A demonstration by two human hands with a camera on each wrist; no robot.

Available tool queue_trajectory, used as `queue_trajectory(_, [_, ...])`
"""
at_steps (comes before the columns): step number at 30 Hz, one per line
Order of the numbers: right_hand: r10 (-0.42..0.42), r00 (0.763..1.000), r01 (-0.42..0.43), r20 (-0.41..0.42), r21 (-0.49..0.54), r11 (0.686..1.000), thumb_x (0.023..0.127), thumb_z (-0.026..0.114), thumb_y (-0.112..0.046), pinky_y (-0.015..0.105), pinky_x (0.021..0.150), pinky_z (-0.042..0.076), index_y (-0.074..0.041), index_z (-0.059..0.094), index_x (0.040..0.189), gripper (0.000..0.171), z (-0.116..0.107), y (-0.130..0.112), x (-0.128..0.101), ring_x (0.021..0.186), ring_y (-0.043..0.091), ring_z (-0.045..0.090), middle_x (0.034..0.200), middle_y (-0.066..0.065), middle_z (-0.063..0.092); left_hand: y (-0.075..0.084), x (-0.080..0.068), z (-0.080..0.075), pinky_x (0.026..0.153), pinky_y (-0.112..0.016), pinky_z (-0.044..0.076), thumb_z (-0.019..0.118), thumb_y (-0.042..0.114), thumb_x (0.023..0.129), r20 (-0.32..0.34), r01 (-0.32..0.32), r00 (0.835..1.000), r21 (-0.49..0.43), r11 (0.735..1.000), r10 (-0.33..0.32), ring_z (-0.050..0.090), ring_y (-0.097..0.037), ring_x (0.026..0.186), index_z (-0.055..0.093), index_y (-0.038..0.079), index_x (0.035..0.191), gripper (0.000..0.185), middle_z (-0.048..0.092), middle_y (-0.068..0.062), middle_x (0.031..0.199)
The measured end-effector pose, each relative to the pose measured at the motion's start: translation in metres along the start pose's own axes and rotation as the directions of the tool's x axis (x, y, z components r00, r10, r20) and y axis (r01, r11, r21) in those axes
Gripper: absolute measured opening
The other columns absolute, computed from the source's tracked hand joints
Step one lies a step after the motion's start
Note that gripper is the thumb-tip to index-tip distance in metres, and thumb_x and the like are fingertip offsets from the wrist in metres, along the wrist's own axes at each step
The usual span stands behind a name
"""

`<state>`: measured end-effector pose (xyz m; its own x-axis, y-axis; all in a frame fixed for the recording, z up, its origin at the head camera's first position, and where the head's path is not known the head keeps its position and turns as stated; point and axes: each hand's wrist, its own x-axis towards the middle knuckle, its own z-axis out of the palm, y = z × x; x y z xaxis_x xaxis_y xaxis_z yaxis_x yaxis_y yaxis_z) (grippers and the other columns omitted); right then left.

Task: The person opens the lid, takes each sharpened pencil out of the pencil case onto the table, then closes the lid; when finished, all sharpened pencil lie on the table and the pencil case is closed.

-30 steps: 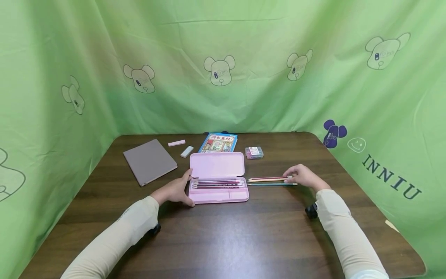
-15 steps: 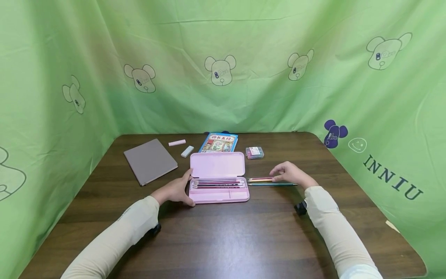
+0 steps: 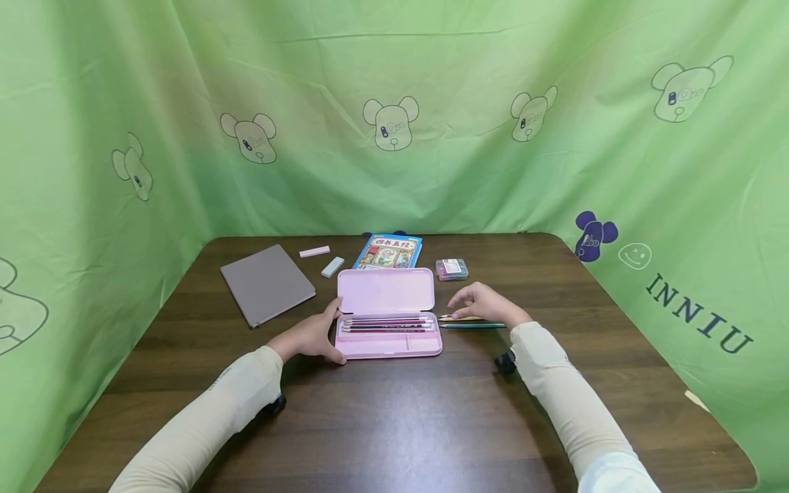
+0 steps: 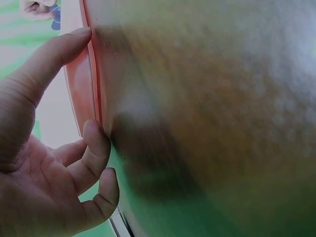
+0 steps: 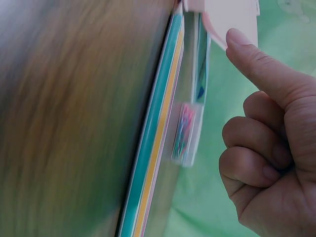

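Green cloth (image 3: 308, 58) printed with round-eared animal heads hangs around the far side of a brown desk (image 3: 394, 424). On my head feed, a pink pencil case (image 3: 372, 345) lies near the middle, its lid folded open toward twelve o'clock, a row of pencils (image 3: 387, 325) in its back compartment. At its nine o'clock end I see the left hand (image 3: 308, 335), thumb and fingers bent against the edge, gripping that end. At three o'clock a teal pencil (image 3: 473, 326) and a yellow pencil (image 5: 163, 113) lie side by side; the right hand (image 3: 487, 305) is over them, three fingers folded and thumb extended, and I cannot tell whether it pinches anything. Farther out I have a blue-edged book (image 3: 388, 252) at twelve, a clear box (image 3: 452, 270) between one and two, a pale block (image 3: 333, 267) and a pink bar (image 3: 314, 251) between ten and eleven, and a grey notebook (image 3: 268, 284) between nine and ten.
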<state>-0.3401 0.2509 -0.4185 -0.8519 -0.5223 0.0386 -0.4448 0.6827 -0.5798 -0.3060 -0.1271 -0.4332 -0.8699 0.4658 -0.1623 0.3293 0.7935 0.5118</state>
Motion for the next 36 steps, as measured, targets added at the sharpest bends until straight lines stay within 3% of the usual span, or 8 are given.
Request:
queue_trajectory(9, [-0.024, 0.996, 0.023, 0.083, 0.010, 1.000, 0.075, 0.075, -0.012, 0.022, 0.050, 0.028, -0.003, 0.072, 0.092, 0.020, 0.019, -0.020, 0.023, 0.050, 0.006, 0.031, 0.053, -0.007, 0.035, -0.001, 0.000, 0.000, 0.103, -0.044, 0.033, 0.086, 0.037, 0.059, -0.001, 0.015, 1.000, -0.003, 1.000, -0.015, 0.043, -0.028, 0.125, 0.002, 0.004, 0.147, 0.126, 0.042, -0.013, 0.143])
queue_trajectory(17, [-0.057, 0.985, 0.077, 0.161, -0.119, 0.990, 0.072, 0.076, -0.013, 0.020, 0.054, 0.037, -0.005, 0.072, 0.084, 0.014, 0.033, -0.030, 0.035, 0.058, 0.005, 0.043, 0.063, -0.004, 0.057, -0.001, 0.003, 0.001, 0.103, -0.044, 0.034, 0.086, 0.037, 0.058, 0.003, 0.023, 1.000, -0.009, 1.000, -0.023, 0.043, -0.027, 0.126, 0.002, 0.006, 0.147, 0.127, 0.044, -0.010, 0.141])
queue_trajectory(27, [-0.100, 0.979, 0.133, 0.178, -0.186, 0.974, 0.074, 0.074, -0.013, 0.020, 0.055, 0.037, -0.006, 0.070, 0.075, 0.008, 0.038, -0.031, 0.040, 0.058, 0.005, 0.042, 0.059, -0.007, 0.049, -0.001, 0.001, -0.001, 0.103, -0.045, 0.034, 0.086, 0.037, 0.058, 0.003, 0.009, 1.000, -0.010, 1.000, -0.009, 0.043, -0.029, 0.125, 0.002, 0.006, 0.147, 0.127, 0.040, -0.013, 0.144])
queue_trajectory(36, [-0.071, 0.988, 0.084, 0.134, -0.094, 0.992, 0.073, 0.077, -0.016, 0.020, 0.055, 0.039, -0.006, 0.071, 0.073, 0.011, 0.034, -0.032, 0.038, 0.057, 0.004, 0.044, 0.057, -0.009, 0.052, 0.000, 0.001, -0.001, 0.102, -0.045, 0.035, 0.087, 0.033, 0.057, -0.023, -0.036, 0.999, -0.011, 0.999, 0.036, 0.046, -0.030, 0.122, 0.006, 0.003, 0.146, 0.124, 0.045, -0.015, 0.139])
